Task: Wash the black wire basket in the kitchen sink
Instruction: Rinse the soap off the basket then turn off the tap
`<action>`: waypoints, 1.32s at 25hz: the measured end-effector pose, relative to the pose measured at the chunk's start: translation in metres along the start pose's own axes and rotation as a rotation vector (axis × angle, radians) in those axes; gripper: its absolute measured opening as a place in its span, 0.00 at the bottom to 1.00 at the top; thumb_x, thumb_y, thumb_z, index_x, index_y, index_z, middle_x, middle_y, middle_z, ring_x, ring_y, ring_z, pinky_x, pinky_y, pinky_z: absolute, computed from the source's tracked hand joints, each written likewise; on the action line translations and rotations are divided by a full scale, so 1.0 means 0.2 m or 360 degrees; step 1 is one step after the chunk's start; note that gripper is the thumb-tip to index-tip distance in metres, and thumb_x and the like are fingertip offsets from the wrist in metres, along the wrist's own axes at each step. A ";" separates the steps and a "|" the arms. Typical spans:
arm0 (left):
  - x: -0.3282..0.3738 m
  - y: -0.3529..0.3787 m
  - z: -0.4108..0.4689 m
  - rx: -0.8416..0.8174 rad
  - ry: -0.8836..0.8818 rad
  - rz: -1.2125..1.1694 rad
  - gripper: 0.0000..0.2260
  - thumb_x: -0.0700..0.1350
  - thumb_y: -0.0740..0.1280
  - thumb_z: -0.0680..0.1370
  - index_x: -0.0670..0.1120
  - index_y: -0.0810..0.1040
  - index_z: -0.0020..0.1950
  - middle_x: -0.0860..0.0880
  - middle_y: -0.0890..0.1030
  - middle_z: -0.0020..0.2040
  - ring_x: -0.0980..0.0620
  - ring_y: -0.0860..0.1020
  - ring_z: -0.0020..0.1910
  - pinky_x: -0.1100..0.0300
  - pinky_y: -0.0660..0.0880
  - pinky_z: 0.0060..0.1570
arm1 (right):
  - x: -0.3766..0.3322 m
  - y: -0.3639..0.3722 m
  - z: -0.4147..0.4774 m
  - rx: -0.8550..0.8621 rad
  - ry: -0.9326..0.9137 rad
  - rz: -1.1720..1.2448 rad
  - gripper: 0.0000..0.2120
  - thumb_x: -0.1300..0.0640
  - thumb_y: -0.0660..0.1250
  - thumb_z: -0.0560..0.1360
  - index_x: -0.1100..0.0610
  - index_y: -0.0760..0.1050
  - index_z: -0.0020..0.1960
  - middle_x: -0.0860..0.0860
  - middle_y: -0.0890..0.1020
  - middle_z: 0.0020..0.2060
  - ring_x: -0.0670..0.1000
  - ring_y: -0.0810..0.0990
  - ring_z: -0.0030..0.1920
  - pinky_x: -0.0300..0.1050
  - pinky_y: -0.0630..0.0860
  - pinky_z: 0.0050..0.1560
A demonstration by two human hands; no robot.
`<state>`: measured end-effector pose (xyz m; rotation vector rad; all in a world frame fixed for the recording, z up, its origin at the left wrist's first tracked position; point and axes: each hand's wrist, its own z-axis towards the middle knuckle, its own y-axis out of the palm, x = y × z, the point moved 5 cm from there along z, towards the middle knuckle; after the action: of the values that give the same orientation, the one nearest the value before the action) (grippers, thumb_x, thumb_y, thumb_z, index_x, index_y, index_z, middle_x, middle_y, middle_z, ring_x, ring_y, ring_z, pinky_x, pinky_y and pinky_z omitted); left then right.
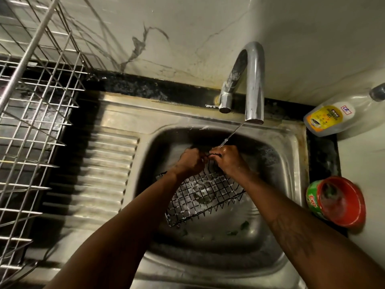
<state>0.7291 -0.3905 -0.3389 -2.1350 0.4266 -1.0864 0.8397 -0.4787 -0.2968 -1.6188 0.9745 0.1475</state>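
Observation:
A black wire basket (205,193) sits tilted inside the steel kitchen sink (289,163), soapy foam clinging to its grid. My left hand (190,160) and my right hand (228,160) both grip the basket's far rim, close together. A thin stream of water from the chrome tap (253,84) falls onto my right hand. The far rim is hidden under my fingers.
A ribbed steel drainboard (108,163) lies left of the basin. A metal wire dish rack (35,113) stands at the far left. On the right counter lie a dish-liquid bottle (331,118) and a red and green soap tub (337,201).

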 end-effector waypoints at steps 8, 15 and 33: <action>0.08 0.03 0.10 -0.0005 0.0037 -0.0112 0.07 0.40 0.67 0.80 0.40 0.85 0.51 0.42 0.85 0.44 0.50 0.79 0.39 0.60 0.71 0.40 | 0.11 0.02 -0.01 -0.0112 0.0175 -0.0153 0.18 0.60 0.60 0.83 0.42 0.79 0.64 0.40 0.79 0.53 0.47 0.79 0.53 0.40 0.74 0.52; 0.12 0.07 0.09 -0.0075 0.0066 -0.0075 0.08 0.44 0.65 0.78 0.42 0.83 0.48 0.41 0.85 0.44 0.41 0.84 0.44 0.54 0.78 0.41 | 0.13 0.06 0.02 -0.0035 -0.0003 -0.0320 0.19 0.65 0.68 0.76 0.49 0.81 0.63 0.49 0.83 0.59 0.54 0.81 0.58 0.47 0.79 0.58; 0.04 0.04 -0.08 -0.0314 -0.0025 -0.0168 0.13 0.40 0.65 0.83 0.48 0.71 0.38 0.50 0.75 0.32 0.47 0.80 0.32 0.65 0.74 0.29 | 0.08 0.12 -0.02 -0.0216 0.0003 -0.0306 0.21 0.57 0.71 0.78 0.44 0.76 0.68 0.49 0.85 0.51 0.46 0.83 0.42 0.39 0.79 0.40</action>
<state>0.7210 -0.4076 -0.3329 -2.3609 0.4331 -1.1256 0.8335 -0.4891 -0.3225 -1.8279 0.8194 0.0819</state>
